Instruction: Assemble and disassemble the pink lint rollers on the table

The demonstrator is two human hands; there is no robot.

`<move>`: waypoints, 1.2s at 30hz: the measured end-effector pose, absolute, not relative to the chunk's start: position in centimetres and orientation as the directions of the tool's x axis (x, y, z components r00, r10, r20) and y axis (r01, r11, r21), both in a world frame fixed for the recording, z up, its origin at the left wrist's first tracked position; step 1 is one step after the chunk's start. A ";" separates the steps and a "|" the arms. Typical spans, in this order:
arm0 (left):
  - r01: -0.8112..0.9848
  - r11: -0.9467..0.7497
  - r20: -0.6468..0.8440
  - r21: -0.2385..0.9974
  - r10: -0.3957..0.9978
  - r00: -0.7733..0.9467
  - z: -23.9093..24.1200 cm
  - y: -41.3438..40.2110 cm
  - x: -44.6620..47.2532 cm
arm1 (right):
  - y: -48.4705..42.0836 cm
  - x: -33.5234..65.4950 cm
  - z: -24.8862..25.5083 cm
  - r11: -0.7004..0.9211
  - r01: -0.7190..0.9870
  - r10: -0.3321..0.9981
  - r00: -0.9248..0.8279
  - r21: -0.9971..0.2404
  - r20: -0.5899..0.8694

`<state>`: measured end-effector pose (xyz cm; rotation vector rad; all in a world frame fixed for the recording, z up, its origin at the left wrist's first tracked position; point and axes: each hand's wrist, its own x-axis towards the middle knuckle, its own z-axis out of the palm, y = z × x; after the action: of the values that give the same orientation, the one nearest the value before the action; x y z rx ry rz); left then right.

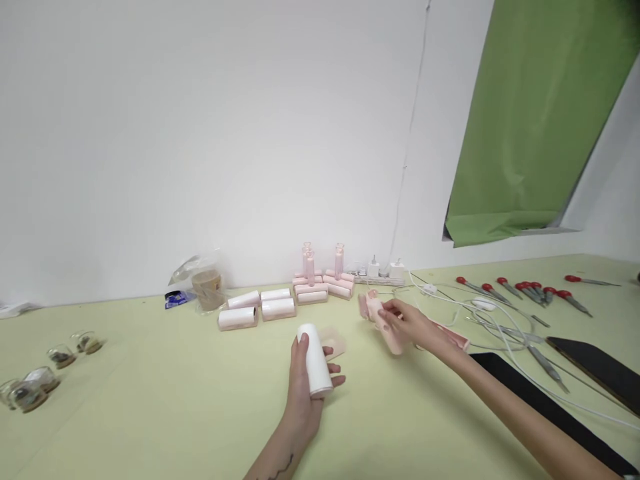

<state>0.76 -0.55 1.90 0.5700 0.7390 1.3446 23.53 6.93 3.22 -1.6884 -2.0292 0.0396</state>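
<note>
In my left hand (303,373) lies a white roll (315,363), tilted, with the thumb along its side and the fingers behind it. My right hand (399,320) pinches a pale pink, flat-looking piece (387,331), blurred, over the table to the right. A second pink piece (364,307) shows just beyond those fingertips; whether it is joined to the first I cannot tell. Under and behind the roll, a thin pale pink sheet (336,343) rests on the table. Several wrapped white rolls (279,307) lie farther back.
Pink rolls (313,293) and small pink upright bottles (339,261) stand near the wall beside a power strip (380,279). At right are white cables (500,327), red-tipped tools (550,291) and dark slabs (595,367). Tape (208,288) and glass domes (61,356) sit left.
</note>
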 end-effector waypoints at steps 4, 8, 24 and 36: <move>-0.649 0.129 -0.123 0.749 0.991 0.055 1.7 -0.4 0.7 | 7.6 22.4 2.7 0.209 0.889 0.946 -0.078 -0.408 0.314; -0.636 0.125 -0.118 0.761 0.992 0.055 1.4 -0.3 0.7 | 8.9 21.9 1.5 0.167 0.868 0.959 -0.032 -0.468 0.282; -0.515 0.059 -0.033 0.855 0.998 0.059 1.4 -0.5 0.6 | 6.8 21.9 4.2 0.126 0.410 0.990 0.008 -0.904 0.141; -0.599 0.063 -0.106 0.799 0.994 -0.038 0.2 -0.7 1.6 | -0.4 10.4 2.8 0.137 -0.222 0.966 -0.187 -0.965 0.181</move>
<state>1.63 -0.69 0.16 0.6335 0.8140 1.4301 10.36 -0.43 2.77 -0.8312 -1.2700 1.3263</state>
